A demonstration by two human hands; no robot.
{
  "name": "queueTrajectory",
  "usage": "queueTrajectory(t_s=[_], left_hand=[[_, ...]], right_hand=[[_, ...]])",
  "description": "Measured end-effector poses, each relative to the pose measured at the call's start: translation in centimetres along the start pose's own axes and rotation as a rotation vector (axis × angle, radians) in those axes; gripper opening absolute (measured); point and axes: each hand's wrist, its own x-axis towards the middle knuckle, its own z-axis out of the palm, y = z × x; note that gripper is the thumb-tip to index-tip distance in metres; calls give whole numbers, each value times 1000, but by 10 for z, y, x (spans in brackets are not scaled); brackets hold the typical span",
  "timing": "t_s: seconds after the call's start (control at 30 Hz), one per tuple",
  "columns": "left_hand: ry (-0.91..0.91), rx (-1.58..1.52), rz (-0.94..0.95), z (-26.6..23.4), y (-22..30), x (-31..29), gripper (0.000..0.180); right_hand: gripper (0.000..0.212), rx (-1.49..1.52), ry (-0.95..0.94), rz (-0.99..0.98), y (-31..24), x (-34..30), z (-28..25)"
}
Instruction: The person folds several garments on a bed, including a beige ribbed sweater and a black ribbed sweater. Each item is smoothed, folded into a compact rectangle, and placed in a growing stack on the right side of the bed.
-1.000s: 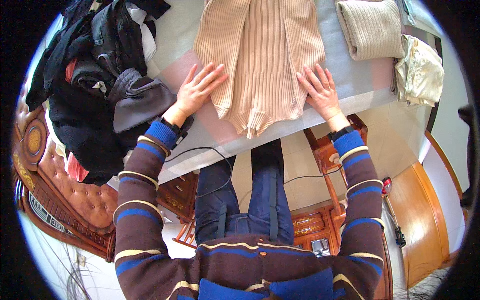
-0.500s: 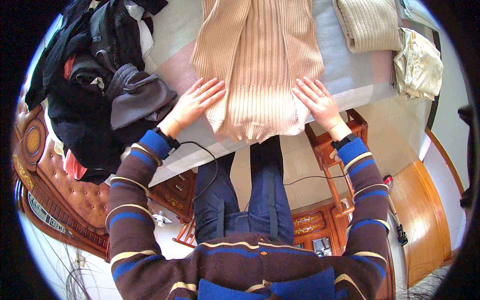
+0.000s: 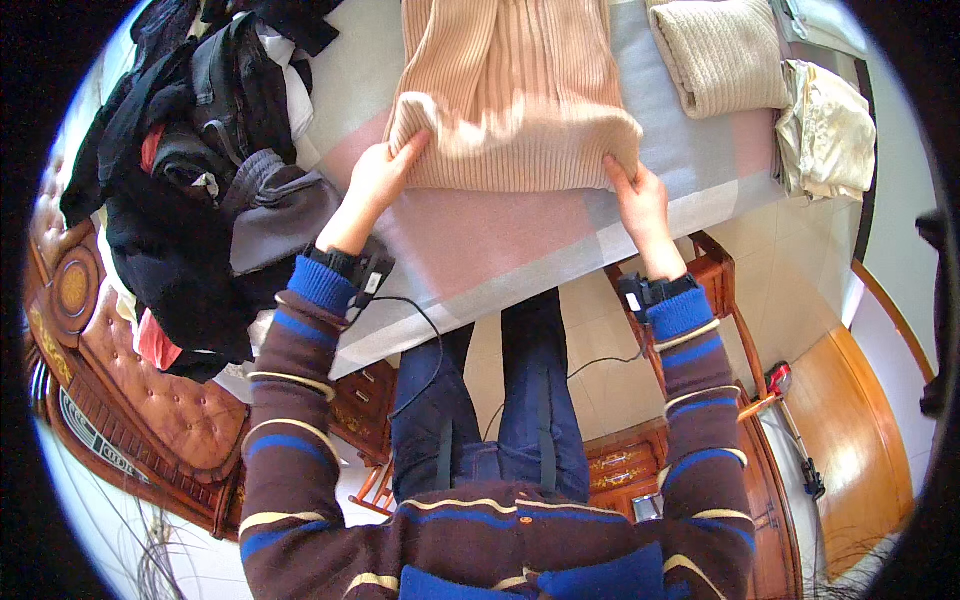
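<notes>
A peach ribbed sweater (image 3: 510, 80) lies lengthwise on the bed, its near end lifted and turned up into a fold. My left hand (image 3: 385, 175) pinches the left corner of that fold between thumb and fingers. At the opposite corner, my right hand (image 3: 640, 195) grips the knit the same way. The folded band stretches between both hands, and the sweater's far end runs out of the picture at the top.
Dark clothes (image 3: 160, 240) are heaped on the left, with a grey garment (image 3: 280, 210) beside them. A folded beige knit (image 3: 720, 55) and cream satin garments (image 3: 825, 130) lie right. A wooden chair (image 3: 715, 275) stands by the bed (image 3: 480, 235); a tufted headboard (image 3: 165, 385) is at left.
Both hands, flat on the sweater's sides before, have closed on its near corners. The hem has been raised and carried away from me, baring the bed's near edge.
</notes>
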Motion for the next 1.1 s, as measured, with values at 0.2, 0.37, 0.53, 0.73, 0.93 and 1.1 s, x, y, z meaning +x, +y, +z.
queueTrajectory(t_s=[0.2, 0.37, 0.53, 0.73, 0.93, 1.1], left_hand=[[292, -497, 208, 31, -13, -19, 42], [434, -175, 418, 42, -21, -52, 32], [522, -108, 415, 37, 0, -39, 17], [719, -78, 276, 39, 27, -14, 27], [728, -25, 189, 48, 28, -3, 28], [937, -140, 246, 51, 15, -14, 49]], right_hand=[[48, 36, 356, -93, -7, 17, 25], [38, -74, 403, -196, 4, -1, 35], [23, 266, 463, -240, -5, -4, 35], [34, 174, 521, -184, -20, 32, 32], [44, -82, 461, -45, -28, 54, 33], [43, -288, 629, -234, -23, 47, 38]])
